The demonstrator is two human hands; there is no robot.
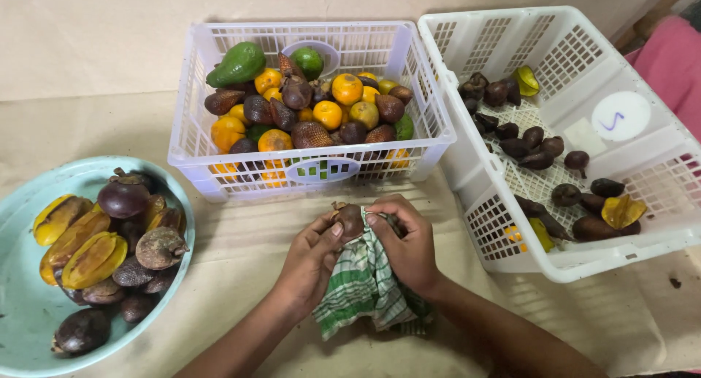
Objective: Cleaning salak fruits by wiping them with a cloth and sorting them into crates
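— Brown-purple, that's the colour of the small round fruit [350, 219] pinched between the two hands, and it sits right at the grip, above a green-and-white checked cloth [363, 284] bunched beneath.

— Which hand has it?

— Both. The left hand [310, 260] closes on it from its own side, thumb pressed against the skin. The right hand [407, 241] curls over from the other side, its fingers wrapped around both cloth and fruit. Neither hand is clearly nearer; the fruit lies between the thumbs, slightly towards the left one.

— Does the fruit have a long axis?

— Barely. It looks roundish, with a rough stub pointing up and away from the wrists.

— And around the grip?

— Out to the left of it, well apart, a pale blue bowl [29, 305] holds yellow starfruit and dark round fruits. Just beyond the knuckles stands a white basket [310, 170] heaped with oranges, scaly brown fruits and green avocados. Further right of the grip, a second white basket [584, 254] is tilted, with dark fruits scattered thinly inside. All of it rests on a beige covered table [241, 254].
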